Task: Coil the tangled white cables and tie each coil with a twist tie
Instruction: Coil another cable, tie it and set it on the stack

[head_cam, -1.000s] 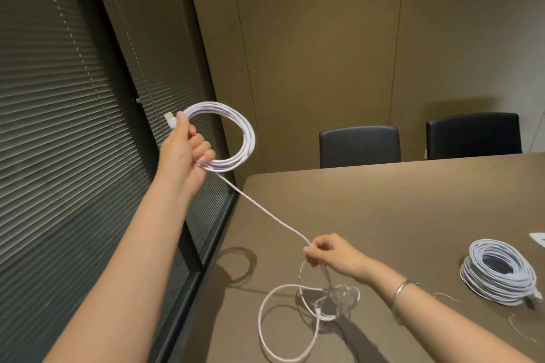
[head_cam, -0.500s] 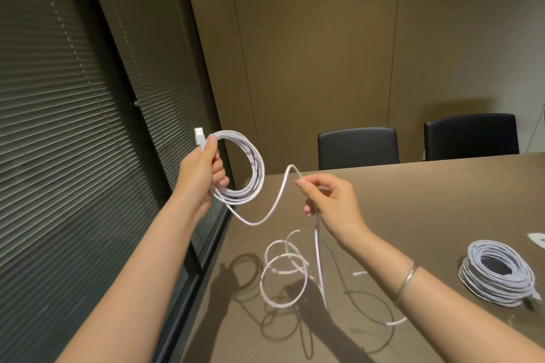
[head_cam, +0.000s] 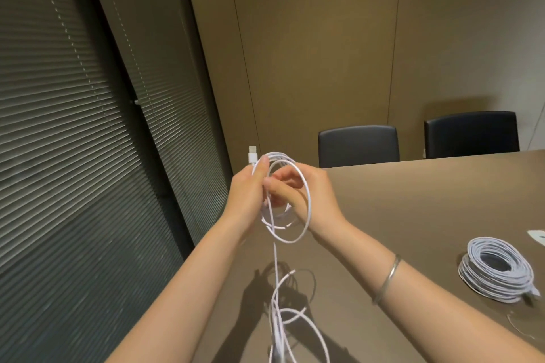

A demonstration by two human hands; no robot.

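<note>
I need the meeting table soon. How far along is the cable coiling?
One finished-looking coil already lies on the table; whether it is tied is too small to tell. A second coil is in hand: the left hand grips it while the right hand adds a loop. Loose cable hanging to the table is left to wind, then tie.

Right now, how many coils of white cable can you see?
2. One coil is held up between the left hand and right hand, with loose cable hanging to the table. The other coil lies on the table at the right. Others may be out of view.
</note>
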